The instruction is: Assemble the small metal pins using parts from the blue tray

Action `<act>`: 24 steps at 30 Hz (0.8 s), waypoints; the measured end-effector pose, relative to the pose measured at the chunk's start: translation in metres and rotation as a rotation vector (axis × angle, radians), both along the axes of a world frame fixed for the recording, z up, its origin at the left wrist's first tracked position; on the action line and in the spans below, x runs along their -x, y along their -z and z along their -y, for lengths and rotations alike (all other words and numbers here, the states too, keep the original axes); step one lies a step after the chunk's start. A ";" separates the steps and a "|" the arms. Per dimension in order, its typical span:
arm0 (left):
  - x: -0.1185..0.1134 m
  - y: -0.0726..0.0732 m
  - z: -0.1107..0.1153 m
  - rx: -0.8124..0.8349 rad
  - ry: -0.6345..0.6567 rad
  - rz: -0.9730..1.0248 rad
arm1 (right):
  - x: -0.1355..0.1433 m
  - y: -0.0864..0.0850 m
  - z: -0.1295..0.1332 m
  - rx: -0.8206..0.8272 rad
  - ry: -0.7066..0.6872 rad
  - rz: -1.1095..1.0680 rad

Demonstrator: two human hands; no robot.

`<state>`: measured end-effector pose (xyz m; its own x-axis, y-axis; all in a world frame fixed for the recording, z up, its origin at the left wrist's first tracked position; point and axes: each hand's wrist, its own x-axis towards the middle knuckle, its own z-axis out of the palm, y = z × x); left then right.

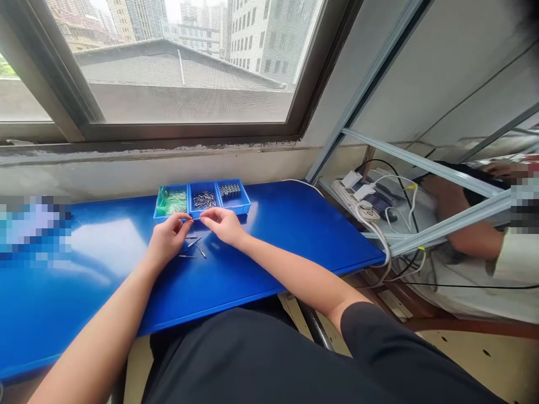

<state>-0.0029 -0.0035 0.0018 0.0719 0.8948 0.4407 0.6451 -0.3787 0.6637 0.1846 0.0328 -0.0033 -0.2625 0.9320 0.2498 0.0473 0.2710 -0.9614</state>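
Observation:
In the head view, my left hand [170,237] and my right hand [226,225] are close together at the front edge of a blue three-part tray [249,203]. Thumb and fingers are pinched on both; whatever lies between the fingertips is too small to make out. Several thin metal pins [201,251] lie loose on the table just below and between my hands. The tray's middle section holds a heap of similar metal pieces [204,200]. Pale small parts in green plastic [175,202] fill the left section, and dark cylinders [229,190] stand in rows in the right one.
The blue table [278,235] runs along a wall under a window [185,106]. A blurred-out object [33,227] lies at the left. Right of the table are a metal frame [421,160], a power strip with white cables [351,193], and another person's arm [467,224].

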 end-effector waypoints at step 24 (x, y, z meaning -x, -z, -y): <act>0.000 -0.001 0.000 0.008 0.010 -0.034 | -0.001 -0.003 0.004 -0.098 0.015 0.071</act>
